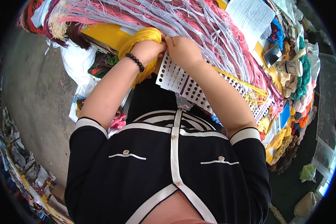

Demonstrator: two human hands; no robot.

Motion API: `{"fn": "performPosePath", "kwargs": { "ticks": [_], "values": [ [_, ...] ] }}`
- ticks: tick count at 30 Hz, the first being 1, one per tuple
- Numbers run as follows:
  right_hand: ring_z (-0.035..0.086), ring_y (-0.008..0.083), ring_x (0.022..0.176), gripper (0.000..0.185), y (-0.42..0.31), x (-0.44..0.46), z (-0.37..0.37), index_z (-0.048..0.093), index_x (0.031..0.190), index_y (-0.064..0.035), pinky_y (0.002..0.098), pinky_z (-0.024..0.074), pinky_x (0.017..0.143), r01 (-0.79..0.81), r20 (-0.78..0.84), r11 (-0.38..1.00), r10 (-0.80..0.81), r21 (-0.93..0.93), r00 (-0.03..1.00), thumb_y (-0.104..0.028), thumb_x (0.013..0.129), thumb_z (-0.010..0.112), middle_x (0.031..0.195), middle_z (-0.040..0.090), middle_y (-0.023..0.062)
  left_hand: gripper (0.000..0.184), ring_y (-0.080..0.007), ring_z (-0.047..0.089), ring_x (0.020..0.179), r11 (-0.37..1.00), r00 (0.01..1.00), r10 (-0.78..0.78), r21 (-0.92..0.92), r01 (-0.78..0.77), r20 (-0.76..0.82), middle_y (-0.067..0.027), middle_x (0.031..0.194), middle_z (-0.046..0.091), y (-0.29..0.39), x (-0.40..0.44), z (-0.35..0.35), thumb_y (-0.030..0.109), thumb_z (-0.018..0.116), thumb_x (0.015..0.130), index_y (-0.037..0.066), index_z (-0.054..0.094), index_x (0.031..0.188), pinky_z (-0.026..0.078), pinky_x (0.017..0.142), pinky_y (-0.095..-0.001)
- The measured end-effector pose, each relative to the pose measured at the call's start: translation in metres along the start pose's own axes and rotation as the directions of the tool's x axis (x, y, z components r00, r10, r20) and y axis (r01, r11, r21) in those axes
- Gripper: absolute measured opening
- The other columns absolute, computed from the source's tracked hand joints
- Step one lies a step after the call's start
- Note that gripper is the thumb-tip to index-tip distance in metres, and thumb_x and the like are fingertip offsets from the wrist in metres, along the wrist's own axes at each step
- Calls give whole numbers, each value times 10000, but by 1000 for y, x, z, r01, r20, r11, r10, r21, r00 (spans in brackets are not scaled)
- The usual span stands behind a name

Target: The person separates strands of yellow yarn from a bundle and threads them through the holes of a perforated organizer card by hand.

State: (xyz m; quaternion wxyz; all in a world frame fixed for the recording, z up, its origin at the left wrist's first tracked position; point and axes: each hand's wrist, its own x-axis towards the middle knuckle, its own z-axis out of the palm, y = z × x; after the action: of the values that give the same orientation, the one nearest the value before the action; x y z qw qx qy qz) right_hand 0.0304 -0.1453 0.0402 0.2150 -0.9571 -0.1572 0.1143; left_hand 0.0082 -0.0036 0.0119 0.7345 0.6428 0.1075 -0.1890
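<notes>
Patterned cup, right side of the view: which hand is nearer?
Right. The right hand is across the pink-and-lilac yarn from the cup; the left hand is farther, at the yellow skein.

No words or numbers are showing clearly enough to read. A big sheet of paper [249, 21] is lying near the top right, and faint marks are covering it, but they are looking too pale and small to make out. A cup [289, 68] on the right is showing dark marks around its side, and they are looking too blurry to read. A white card [181, 80] is showing rows of holes, and any tiny print beside them is being too small to tell.
</notes>
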Motion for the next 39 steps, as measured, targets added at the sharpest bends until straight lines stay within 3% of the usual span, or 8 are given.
{"fn": "performPosePath", "kwargs": {
  "ticks": [5,7,10,23,27,29,31,39],
  "values": [
    [579,221,601,433,0,-1,-25,635,823,-10,315,464,620,-38,216,984,-1,177,976,-398,899,456,665,597,113,87,-88,483,582,999,1000,10,48,-11,17,13,696,517,0,0,0,45,540,839,92,541,913,402,551,-232],
    [616,251,656,393,1,-3,-36,653,790,-18,363,483,655,-243,390,915,105,323,915,-363,864,480,722,641,119,116,-90,496,590,997,999,30,69,-32,29,7,708,530,-2,3,-3,39,547,829,82,547,936,414,558,-231],
    [604,181,619,339,11,-1,-28,655,800,-20,317,482,638,-158,357,933,35,324,933,-331,833,523,698,636,80,165,-91,520,616,997,998,35,66,-31,-59,-1,731,548,1,-4,0,35,564,816,75,553,975,431,570,-226],
    [607,363,851,323,-4,-1,-15,647,876,-14,417,488,767,1,159,1000,3,-29,987,-267,844,449,906,644,183,191,-89,544,659,997,1000,14,71,-15,8,-14,787,584,-1,1,-2,64,593,823,66,544,1007,437,575,-231],
    [612,313,700,372,-6,-8,-30,628,861,-13,371,488,683,154,127,987,-158,38,979,-337,875,445,742,632,154,191,-95,548,649,991,998,54,122,-58,34,-20,781,581,-6,6,-4,45,595,813,57,538,995,438,569,-234],
    [598,186,632,340,-5,-8,-36,603,953,-25,292,485,630,-345,404,824,156,450,901,-331,885,470,715,624,87,199,-97,551,651,986,997,68,153,-71,29,-22,774,579,-9,9,-10,40,599,805,55,537,994,445,573,-239],
    [577,139,622,314,4,-14,-39,585,987,-29,262,474,617,-295,330,847,152,443,932,-309,883,489,713,612,62,224,-97,564,647,774,947,318,590,-231,-46,-27,763,580,-9,7,-20,48,618,783,55,540,993,465,585,-253],
    [613,145,634,250,27,-23,-26,567,978,-31,290,478,638,-230,205,838,145,495,968,-223,834,495,706,645,70,236,-100,585,647,846,962,234,517,-130,-142,-35,797,607,7,-11,-29,108,631,777,64,548,993,483,610,-256]
  ]
}}
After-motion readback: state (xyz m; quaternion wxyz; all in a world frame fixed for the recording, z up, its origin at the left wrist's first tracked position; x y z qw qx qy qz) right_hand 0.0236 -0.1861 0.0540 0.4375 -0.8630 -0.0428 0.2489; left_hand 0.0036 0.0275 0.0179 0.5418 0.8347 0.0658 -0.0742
